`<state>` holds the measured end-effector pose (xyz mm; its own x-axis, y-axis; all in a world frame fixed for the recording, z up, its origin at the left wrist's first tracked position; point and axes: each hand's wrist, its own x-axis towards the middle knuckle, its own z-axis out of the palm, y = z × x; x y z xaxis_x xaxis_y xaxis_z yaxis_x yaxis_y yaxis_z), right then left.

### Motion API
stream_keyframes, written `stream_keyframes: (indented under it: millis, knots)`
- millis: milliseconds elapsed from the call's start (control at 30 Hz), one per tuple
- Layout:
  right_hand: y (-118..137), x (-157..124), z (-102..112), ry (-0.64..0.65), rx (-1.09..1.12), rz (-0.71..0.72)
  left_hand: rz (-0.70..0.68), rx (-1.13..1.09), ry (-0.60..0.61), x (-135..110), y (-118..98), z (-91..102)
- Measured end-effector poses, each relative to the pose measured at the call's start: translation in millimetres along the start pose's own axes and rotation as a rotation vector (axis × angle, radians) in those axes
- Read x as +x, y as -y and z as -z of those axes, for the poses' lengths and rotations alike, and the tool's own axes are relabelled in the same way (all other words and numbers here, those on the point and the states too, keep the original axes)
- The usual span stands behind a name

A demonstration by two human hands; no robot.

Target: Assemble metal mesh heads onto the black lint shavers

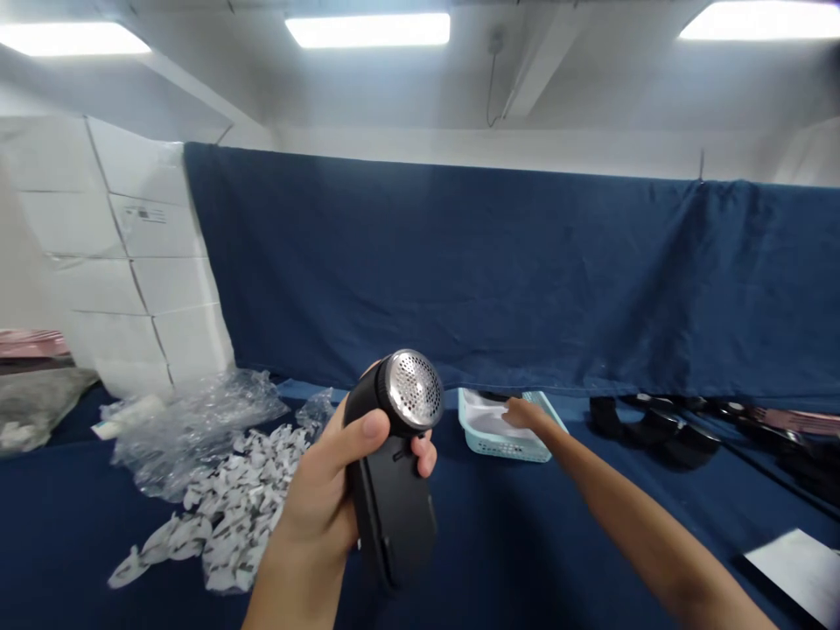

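Left hand [328, 490] grips the black lint shaver [394, 472] at lower centre of the frame.
It looks light, rigid, smooth plastic; hold the body, not the fragile mesh head. Right hand [521, 413], fingers loosely open, reaches into the pale basket [505, 446].

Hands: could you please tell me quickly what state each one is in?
Left hand: closed around the black fabric shaver.
Right hand: reaching into the teal basket; grip cannot be told.

I have only 1 view, worn on the head: it faces forward and slightly down over the dark blue cloth-covered desk [79, 525], close to both hands, toward the hanging blue curtain [525, 280].
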<state>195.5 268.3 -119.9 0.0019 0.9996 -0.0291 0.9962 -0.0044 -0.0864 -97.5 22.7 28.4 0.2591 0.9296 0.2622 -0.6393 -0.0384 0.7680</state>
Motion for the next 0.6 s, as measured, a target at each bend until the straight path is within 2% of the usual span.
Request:
stream_keyframes:
  millis: [167, 433, 600]
  knots:
    - [-5.4, 28.0, -9.1, 0.012, 0.026, -0.124, -0.039, 0.011, -0.049, -3.3, -12.3, 7.4]
    - [16.3, 65.4, -20.2, -0.103, -0.008, -0.099, 0.040, 0.039, -0.109, 13.2, -2.3, 11.1]
    - [27.1, 71.7, -25.5, -0.156, -0.049, -0.095, 0.069, 0.030, -0.101, 16.9, 2.1, 18.3]
